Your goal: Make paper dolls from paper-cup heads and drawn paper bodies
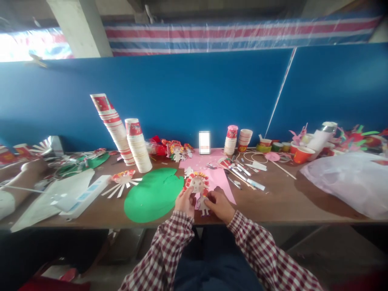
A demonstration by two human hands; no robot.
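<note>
Between my hands is a paper lion figure (197, 185) with a red and yellow mane and a pale body with small legs. My left hand (185, 203) grips it at the left edge of the mane. Fingers of my right hand (220, 205) pinch it by the upper body. Under and behind the figure lies a sheet of pink paper (223, 184). A large green paper leaf shape (154, 196) lies flat just left of my left hand. Several similar paper lions (176, 151) sit together farther back on the table.
Two tall stacks of paper cups, one leaning (113, 129) and one straighter (138, 145), stand at back left. Pens (256, 184) and scraps lie at right, near a plastic bag (336, 182). Another person's arm (22, 182) rests at far left, near a white power strip (85, 197).
</note>
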